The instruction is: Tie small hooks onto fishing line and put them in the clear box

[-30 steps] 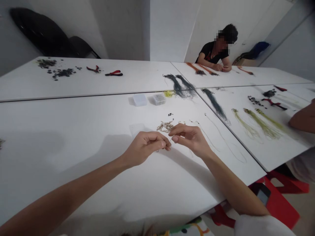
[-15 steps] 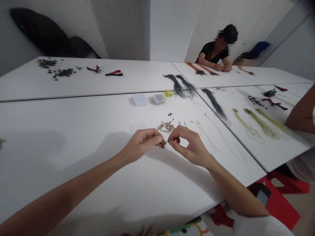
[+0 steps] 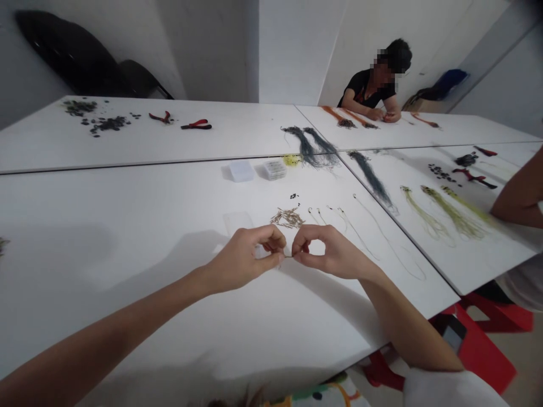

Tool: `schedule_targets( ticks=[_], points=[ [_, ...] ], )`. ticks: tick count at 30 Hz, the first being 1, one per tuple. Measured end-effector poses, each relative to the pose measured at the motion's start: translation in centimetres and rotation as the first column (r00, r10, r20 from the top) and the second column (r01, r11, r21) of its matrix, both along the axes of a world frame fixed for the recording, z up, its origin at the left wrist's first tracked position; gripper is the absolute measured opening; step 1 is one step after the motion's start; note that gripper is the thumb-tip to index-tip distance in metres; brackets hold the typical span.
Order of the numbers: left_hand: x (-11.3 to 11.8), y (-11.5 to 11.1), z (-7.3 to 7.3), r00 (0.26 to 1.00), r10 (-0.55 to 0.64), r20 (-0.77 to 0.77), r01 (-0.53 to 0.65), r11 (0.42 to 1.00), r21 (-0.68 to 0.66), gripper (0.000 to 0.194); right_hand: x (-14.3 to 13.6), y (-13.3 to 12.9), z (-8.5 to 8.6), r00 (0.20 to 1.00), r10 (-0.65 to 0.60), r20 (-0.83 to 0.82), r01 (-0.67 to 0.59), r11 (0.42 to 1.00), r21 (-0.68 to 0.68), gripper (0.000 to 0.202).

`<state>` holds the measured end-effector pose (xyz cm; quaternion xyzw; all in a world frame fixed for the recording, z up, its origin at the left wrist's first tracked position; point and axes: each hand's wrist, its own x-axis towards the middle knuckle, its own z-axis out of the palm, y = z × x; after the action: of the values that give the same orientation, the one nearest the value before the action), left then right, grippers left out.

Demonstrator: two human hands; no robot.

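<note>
Above the white table (image 3: pixel 161 209), my left hand (image 3: pixel 248 257) and my right hand (image 3: pixel 333 251) face each other, each closed in a pinch. Between their fingertips stretches a thin brass-coloured piece (image 3: pixel 288 256), too small to make out its kind. The fingers of both hands hide its ends. Just beyond them lies a pile of thin golden-brown pieces (image 3: pixel 287 218). A few tiny black bits (image 3: pixel 294 196) are scattered behind that pile. To its right, thin pale lines (image 3: pixel 360 240) with small dark hooks at their ends are spread out.
Two small clear plastic boxes (image 3: pixel 275 170) stand farther back, beside dark green line bundles (image 3: pixel 306 148). Yellow-green bundles (image 3: pixel 453 212) and red-handled pliers (image 3: pixel 474 177) lie right, near another person's arm (image 3: pixel 520 192). A person (image 3: pixel 369 96) sits across. More pliers (image 3: pixel 196 125) lie far left.
Both hands have lowered slightly and their fingers have shifted on the small brass-coloured piece. My right thumb and forefinger now form a rounder loop.
</note>
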<state>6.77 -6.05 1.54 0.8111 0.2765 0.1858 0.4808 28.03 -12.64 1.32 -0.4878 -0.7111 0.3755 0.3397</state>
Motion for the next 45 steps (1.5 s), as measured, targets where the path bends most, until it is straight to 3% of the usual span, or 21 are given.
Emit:
schedule_targets(
  ticks=[3,7,11,16,22,28,33,40,45],
  points=[
    [0.2,-0.4,-0.1,0.997,-0.061,-0.041,0.063,0.996,0.062,0.004,-0.1,0.5,-0.4,0.995,0.076,-0.059,-0.085,0.982,-0.171,0.005],
    [0.4,-0.5,-0.1,0.988,-0.105,-0.117,0.115,0.990,0.083,0.008,-0.4,0.9,-1.4,0.980,0.108,-0.166,-0.164,0.910,-0.381,0.007],
    [0.1,-0.2,-0.3,0.983,-0.108,-0.149,0.113,0.993,0.024,0.003,-0.1,1.1,-2.1,0.960,0.117,-0.256,-0.227,0.859,-0.459,0.011],
    [-0.3,-0.1,-0.3,0.978,-0.134,-0.161,0.125,0.990,-0.062,0.016,0.1,1.4,-2.7,0.925,0.110,-0.365,-0.291,0.822,-0.490,0.017],
    [-0.4,-0.2,-0.3,0.974,-0.156,-0.163,0.136,0.982,-0.128,0.015,-0.2,1.5,-2.7,0.923,0.166,-0.347,-0.333,0.796,-0.506,0.015],
    [-0.1,-0.4,-0.3,0.954,-0.228,-0.197,0.223,0.974,-0.044,0.012,-0.4,1.5,-3.6,0.923,0.187,-0.336,-0.340,0.806,-0.484,0.012],
    [0.1,-0.6,-0.2,0.934,-0.249,-0.255,0.269,0.962,0.047,0.011,-0.6,1.2,-4.3,0.905,0.178,-0.386,-0.372,0.769,-0.519,0.013],
    [0.2,-0.5,0.0,0.920,-0.271,-0.284,0.297,0.954,0.051,0.011,-0.6,1.1,-3.8,0.906,0.180,-0.382,-0.375,0.759,-0.532,0.013],
    [-0.3,0.6,0.0,0.950,-0.252,-0.186,0.255,0.967,-0.004,0.018,-0.1,1.2,-3.1,0.902,0.143,-0.408,-0.359,0.773,-0.523,0.015]
  ],
)
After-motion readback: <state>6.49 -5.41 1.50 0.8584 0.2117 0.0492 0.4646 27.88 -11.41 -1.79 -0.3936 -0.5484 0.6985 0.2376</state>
